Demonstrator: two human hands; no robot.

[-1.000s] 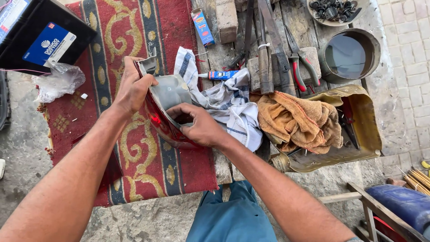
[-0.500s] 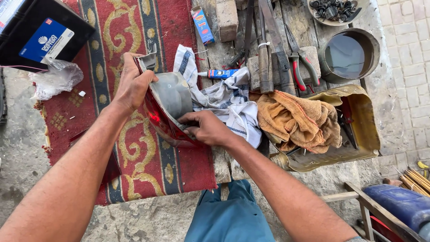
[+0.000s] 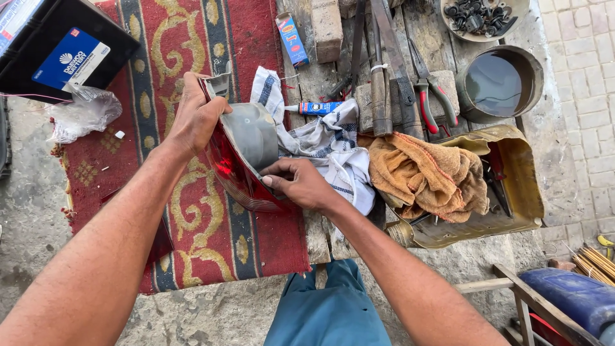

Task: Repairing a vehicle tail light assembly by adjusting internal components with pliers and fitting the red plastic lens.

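A red tail light [image 3: 240, 160] with grey back is gripped by both hands' fingers, left [image 3: 195, 118] and right [image 3: 301, 182]; a small blue box [image 3: 293, 40] is seen above.

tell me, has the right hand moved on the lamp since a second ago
Yes. The right hand has slid down the lamp, away from the glue tube, toward the rug's near edge.

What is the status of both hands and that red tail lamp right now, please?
Left hand grip on tail lamp top edge. Right hand pinching its lower rim. Lamp tilted above red rug; checked cloth right beside it.
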